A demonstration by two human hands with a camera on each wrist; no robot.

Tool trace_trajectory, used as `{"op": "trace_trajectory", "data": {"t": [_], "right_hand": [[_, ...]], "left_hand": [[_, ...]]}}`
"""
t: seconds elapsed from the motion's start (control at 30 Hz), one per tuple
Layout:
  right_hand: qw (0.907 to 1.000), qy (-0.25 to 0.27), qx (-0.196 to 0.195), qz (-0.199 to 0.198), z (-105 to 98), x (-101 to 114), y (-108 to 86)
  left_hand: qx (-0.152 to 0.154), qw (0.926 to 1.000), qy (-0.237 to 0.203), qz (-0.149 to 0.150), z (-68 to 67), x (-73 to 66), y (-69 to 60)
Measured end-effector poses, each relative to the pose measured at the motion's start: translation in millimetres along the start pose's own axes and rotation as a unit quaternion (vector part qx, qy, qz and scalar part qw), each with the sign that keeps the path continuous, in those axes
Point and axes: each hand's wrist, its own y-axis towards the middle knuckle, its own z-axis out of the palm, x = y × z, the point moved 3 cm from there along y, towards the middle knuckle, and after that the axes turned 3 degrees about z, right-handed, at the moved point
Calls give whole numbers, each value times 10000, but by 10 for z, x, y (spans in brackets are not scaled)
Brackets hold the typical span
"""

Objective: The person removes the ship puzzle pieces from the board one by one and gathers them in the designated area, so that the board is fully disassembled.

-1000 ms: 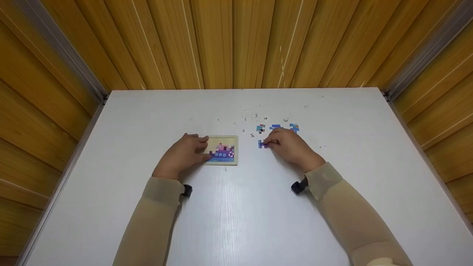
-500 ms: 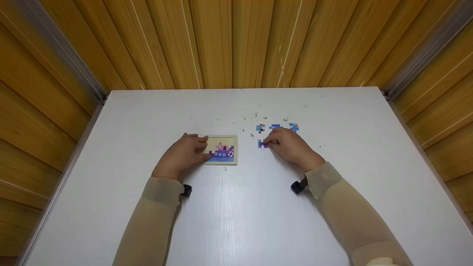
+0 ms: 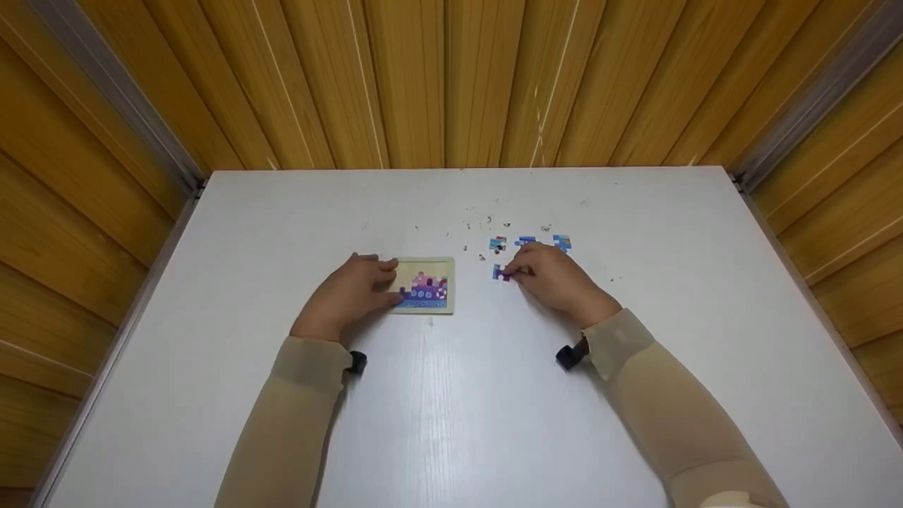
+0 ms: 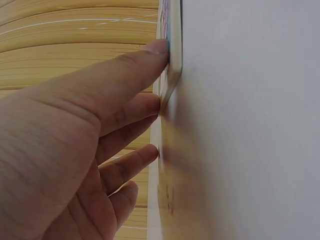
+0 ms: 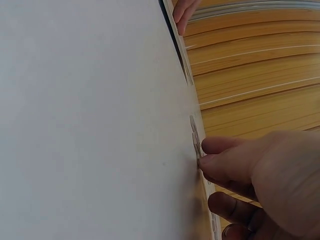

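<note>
A small jigsaw tray (image 3: 451,286) with a pale frame lies left of the table's middle. Its assembled pieces (image 3: 427,293) show a pink and purple ship over blue; the upper left part shows bare backing. My left hand (image 3: 356,293) rests on the tray's left side, thumb on its surface and index finger at the edge, as the left wrist view shows. To the right, my right hand (image 3: 554,279) pinches a purple-blue puzzle piece (image 3: 498,272) between thumb and fingers. In the right wrist view the piece (image 5: 195,135) is seen edge-on, slightly tilted, at the fingertips.
Beyond the right hand lie loose puzzle pieces: a red and light-blue one (image 3: 497,243), a blue one (image 3: 526,240) partly hidden by the hand, and another blue one (image 3: 561,241). Dark specks are scattered on the white table (image 3: 437,409). Wood-look panels (image 3: 451,85) enclose it.
The puzzle piece under my right fingers has tilted and shifted slightly away from me. My left hand and the tray stay in place.
</note>
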Motion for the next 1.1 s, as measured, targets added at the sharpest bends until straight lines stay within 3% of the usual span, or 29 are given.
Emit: {"op": "trace_trajectory", "data": {"t": [0.33,0.53,0.7,0.93,1.1], "right_hand": [[10000,0,-44,-13,-4,12,11],[9997,135,-225,12,-19,128,12],[9983,528,-184,132,9,339,15],[9942,951,-111,-483,32,769,97],[9896,1332,-161,-508,40,1081,166]], "left_hand": [[14,10000,-43,-4,-12,-17,4],[-24,9999,41,150,-13,-16,6],[-11,9999,-46,124,-13,-9,-2],[-37,10000,-14,-61,-15,-3,-9],[2,9996,-85,-272,-1,-14,2]]}}
